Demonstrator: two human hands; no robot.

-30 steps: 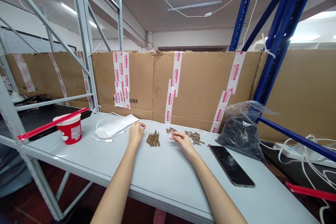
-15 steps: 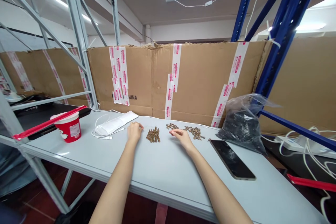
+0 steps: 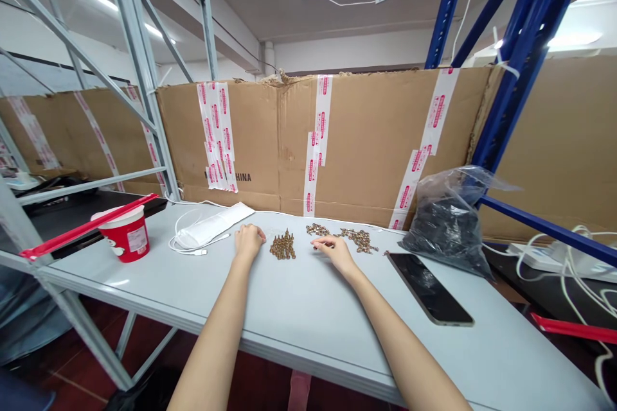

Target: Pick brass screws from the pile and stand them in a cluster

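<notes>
My left hand [image 3: 249,241] rests on the grey tabletop with its fingers curled in; what lies under them is hidden. Just to its right stands a tight group of small brass-coloured screws [image 3: 283,246], several of them upright with points up. On the other side of that group my right hand [image 3: 335,250] hovers low over the table, thumb and fingertips pinched together. Anything between those tips is too small to name. Beyond the right hand lie a small loose pile of metal pieces [image 3: 317,229] and a larger scattered pile [image 3: 359,239].
A black phone [image 3: 430,289] lies at the right, near a clear plastic bag [image 3: 446,228] with dark contents. At left are a red and white cup [image 3: 126,234] and a white cable [image 3: 180,244] beside a white flat packet [image 3: 216,225]. A cardboard wall [image 3: 371,141] closes the back.
The fingers of my right hand have shifted slightly at the pinch. My left hand stays in about the same spot, and the view has tilted a little.
</notes>
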